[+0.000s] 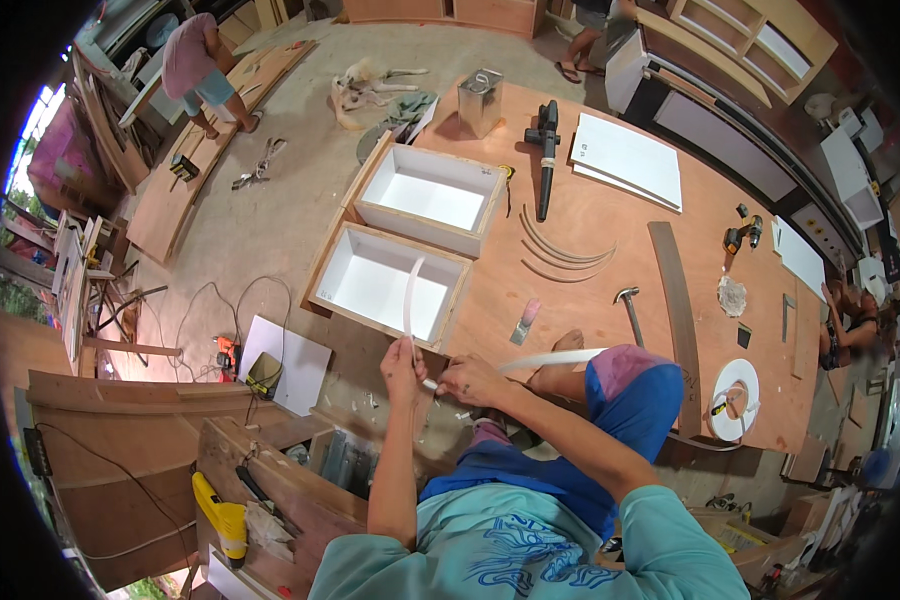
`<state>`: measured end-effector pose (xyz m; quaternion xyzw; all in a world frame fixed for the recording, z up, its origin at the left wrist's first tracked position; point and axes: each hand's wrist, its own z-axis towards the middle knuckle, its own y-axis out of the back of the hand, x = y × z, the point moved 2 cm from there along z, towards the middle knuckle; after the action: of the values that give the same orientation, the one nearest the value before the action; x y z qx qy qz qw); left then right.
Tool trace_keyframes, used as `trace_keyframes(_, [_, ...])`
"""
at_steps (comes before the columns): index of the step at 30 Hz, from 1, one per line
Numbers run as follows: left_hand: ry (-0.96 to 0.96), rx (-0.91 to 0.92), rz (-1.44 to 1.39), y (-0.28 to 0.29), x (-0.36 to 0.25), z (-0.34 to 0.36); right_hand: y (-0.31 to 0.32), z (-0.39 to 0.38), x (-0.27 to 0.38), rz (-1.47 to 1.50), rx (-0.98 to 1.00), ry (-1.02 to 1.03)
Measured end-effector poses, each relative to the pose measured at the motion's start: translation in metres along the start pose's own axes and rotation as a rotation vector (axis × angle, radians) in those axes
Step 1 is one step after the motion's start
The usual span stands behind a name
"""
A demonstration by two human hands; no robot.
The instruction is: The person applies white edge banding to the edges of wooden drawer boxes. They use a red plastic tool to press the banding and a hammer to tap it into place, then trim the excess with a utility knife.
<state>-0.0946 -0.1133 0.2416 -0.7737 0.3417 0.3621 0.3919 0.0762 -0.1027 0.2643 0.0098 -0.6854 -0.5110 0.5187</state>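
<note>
A white flexible edging strip [411,300] curves up out of my left hand [402,368], whose fingers are closed around it. A short bit of white strip shows between my hands. My right hand [472,381] is closed right beside the left, and the strip runs on from behind it past my foot and knee. Whether the right hand also holds a small tool cannot be made out. Just beyond my hands stand two open wooden boxes with white insides, the near box [355,275] and the far box [420,190].
The plywood table [580,300] carries a hammer [630,312], a putty knife [525,322], thin curved strips [560,255], a black blower [545,150], white panels [625,160], a cordless drill [745,236] and a white strip roll [727,385]. A yellow heat gun [225,515] lies lower left. Other people work farther off.
</note>
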Motion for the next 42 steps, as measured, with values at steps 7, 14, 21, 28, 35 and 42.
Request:
trace_keyframes(7, [-0.162,-0.111,0.694,0.072,0.027,0.032,0.018,0.031,-0.126,0.218,0.27,-0.522])
trace_keyframes(14, [-0.088,0.099,0.694,0.052,0.056,0.066,0.004,0.057,-0.182,0.972,-0.178,-0.995])
trace_keyframes(21, [-0.212,0.016,1.028,0.02,0.092,0.083,-0.028,0.095,-0.205,1.418,-0.646,-0.866])
trace_keyframes(28, [-0.338,-0.024,1.235,-0.016,0.091,0.097,-0.027,0.106,-0.24,1.254,-0.839,-0.78])
trace_keyframes(35, [-0.329,-0.113,1.312,-0.022,0.103,0.094,-0.022,0.11,-0.257,0.721,-0.664,-0.901])
trace_keyframes(42, [-0.375,-0.197,1.328,-0.039,0.105,0.091,-0.011,0.123,-0.248,0.447,-0.686,-0.81])
